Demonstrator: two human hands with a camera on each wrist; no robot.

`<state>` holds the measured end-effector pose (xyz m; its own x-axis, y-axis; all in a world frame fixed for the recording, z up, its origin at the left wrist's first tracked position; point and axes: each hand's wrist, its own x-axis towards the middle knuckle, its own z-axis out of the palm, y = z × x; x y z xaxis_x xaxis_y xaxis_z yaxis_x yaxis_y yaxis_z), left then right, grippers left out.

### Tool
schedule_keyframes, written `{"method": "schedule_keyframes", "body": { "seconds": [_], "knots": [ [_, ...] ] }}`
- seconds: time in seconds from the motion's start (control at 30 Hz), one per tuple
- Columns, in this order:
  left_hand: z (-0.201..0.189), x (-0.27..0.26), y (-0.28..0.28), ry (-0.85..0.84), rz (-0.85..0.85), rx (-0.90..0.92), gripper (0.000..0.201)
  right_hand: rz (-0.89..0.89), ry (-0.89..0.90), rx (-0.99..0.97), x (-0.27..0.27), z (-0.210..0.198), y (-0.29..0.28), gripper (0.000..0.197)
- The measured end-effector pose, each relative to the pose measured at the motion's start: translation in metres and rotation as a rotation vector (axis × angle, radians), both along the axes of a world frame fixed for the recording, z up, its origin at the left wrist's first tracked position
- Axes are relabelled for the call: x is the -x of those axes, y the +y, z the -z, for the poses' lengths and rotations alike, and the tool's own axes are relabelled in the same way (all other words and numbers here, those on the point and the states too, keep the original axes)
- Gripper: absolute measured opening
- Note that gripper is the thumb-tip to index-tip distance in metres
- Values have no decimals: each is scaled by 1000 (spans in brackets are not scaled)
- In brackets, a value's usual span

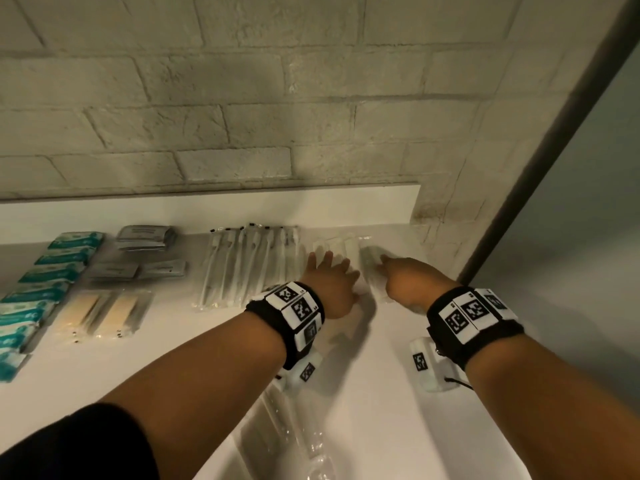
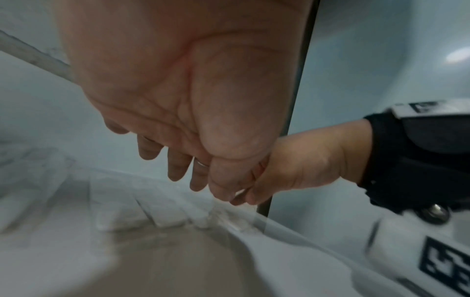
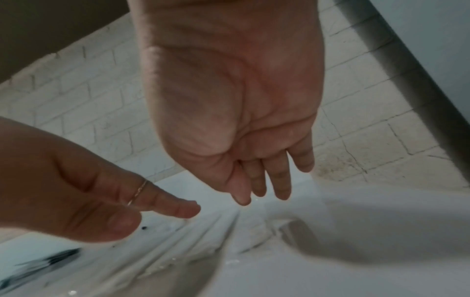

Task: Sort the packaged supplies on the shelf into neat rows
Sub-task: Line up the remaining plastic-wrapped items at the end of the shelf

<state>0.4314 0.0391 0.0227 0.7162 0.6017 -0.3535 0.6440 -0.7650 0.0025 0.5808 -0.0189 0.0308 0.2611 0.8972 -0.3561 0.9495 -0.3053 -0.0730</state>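
Observation:
Several clear packets with white contents [image 1: 346,244] lie side by side at the right end of the white shelf [image 1: 173,344]. My left hand [image 1: 327,270] lies flat on them with straight fingers [image 2: 178,166] pointing down onto the packets [image 2: 165,217]. Just to its right, my right hand [image 1: 394,275] touches a neighbouring clear packet [image 1: 372,275] with extended fingers [image 3: 279,180]. That packet [image 3: 254,227] lies below the fingertips. The two hands sit close together, thumbs nearly touching. Neither hand lifts anything.
Further left stand a row of white brush packets [image 1: 249,265], grey sachets [image 1: 145,237], tan items in clear wrap [image 1: 100,310] and a column of teal packets [image 1: 45,271]. A brick wall [image 1: 277,98] backs the shelf. A dark-framed panel [image 1: 519,202] bounds the right. Long clear packets [image 1: 298,427] lie near me.

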Motion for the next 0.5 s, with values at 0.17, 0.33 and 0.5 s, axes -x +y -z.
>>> {"method": "schedule_keyframes", "body": {
  "seconds": [0.17, 0.33, 0.5],
  "knots": [
    [-20, 37, 8, -149, -34, -36, 51, -72, 28, -110, 48, -14, -28, 34],
    [-35, 78, -3, -295, -192, 76, 43, -229, 174, 112, 155, -21, -72, 62],
    [-43, 109, -23, -314, -153, 83, 33, -213, 38, 184, 218, 1, -86, 114]
  ]
}}
